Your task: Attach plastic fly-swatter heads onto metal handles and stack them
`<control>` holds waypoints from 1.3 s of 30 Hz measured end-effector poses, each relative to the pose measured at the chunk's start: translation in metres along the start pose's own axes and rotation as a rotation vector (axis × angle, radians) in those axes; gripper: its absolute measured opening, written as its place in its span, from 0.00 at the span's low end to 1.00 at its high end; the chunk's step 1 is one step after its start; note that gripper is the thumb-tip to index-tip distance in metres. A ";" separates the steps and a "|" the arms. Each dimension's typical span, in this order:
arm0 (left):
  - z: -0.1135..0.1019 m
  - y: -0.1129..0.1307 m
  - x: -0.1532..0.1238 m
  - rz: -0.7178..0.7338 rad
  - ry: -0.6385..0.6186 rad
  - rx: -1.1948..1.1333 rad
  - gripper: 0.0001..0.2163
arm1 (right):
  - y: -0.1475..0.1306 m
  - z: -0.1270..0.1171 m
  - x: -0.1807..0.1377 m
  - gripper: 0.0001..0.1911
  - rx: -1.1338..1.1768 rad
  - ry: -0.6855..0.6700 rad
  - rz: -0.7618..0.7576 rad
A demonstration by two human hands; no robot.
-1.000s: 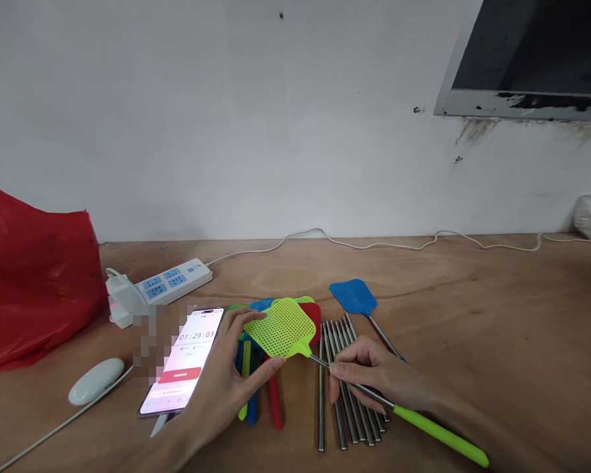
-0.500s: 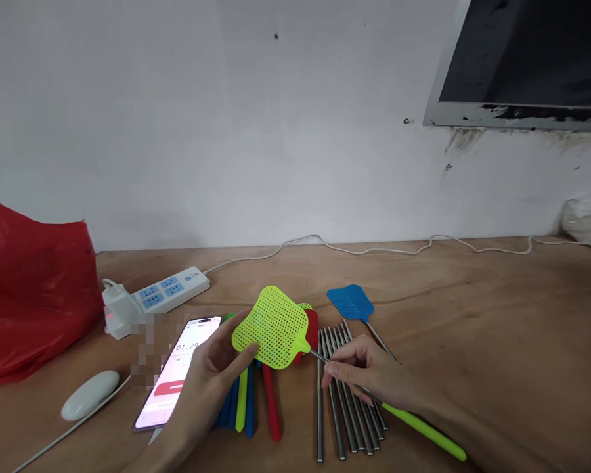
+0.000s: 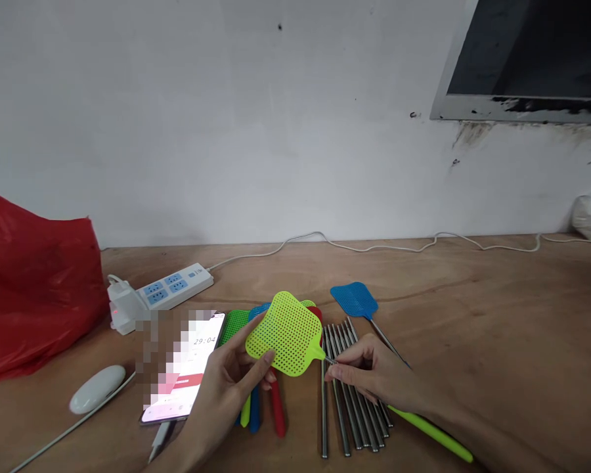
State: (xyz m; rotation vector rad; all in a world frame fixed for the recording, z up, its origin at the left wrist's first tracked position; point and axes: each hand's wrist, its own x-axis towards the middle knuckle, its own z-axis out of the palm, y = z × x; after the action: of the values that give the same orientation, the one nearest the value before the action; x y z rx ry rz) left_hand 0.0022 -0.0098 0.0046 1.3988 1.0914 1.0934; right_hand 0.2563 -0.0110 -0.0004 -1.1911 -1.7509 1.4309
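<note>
A yellow-green fly swatter with a perforated head is held up between both hands. My left hand pinches the left edge of its head, thumb on the near face. My right hand grips the thin metal shaft close to the head's neck; the yellow-green handle sticks out below that hand. Under the right hand lie several metal rods side by side. Behind the held swatter are more swatter heads, among them a green one, and coloured handles such as a red one, partly hidden.
A blue fly swatter lies behind the rods. To the left are a lit phone, a power strip with a plugged-in charger, a white mouse-shaped object and a red plastic bag. A white cable runs along the wall.
My right hand has slid up the shaft towards the swatter's head. The head and my left hand have shifted slightly right, and the whole view has moved a little.
</note>
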 end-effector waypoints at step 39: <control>-0.004 0.011 0.004 0.118 -0.120 0.267 0.17 | -0.008 -0.003 0.007 0.17 0.845 0.382 0.044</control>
State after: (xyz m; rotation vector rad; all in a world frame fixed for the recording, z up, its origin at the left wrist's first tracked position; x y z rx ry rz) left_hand -0.0003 -0.0061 0.0161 1.7359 1.1082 0.9575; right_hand 0.2536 -0.0037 0.0073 -0.9325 -0.7235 1.5872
